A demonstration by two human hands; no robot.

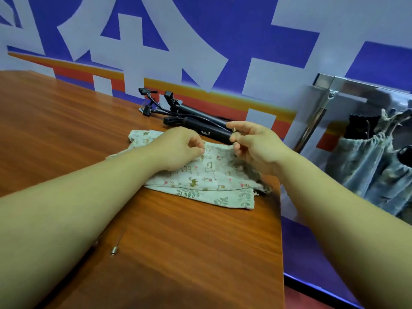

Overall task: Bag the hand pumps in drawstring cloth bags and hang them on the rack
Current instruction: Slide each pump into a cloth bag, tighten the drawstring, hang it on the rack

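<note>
On the table (66,130), a metal-tipped cord (114,250) lies beside my left forearm. My left hand (178,148) rests on two flat bags (211,175), cat print stacked over leaf print; its fingers are curled, pinching the upper cloth. Black pumps (192,110) lie by the wall just beyond the bags: at least two, exact count unclear. My right hand (254,148) pinches the near pump (207,130) by its end, between thumb and fingers. On the rack (318,112), two filled blue bags (365,166) hang.
</note>
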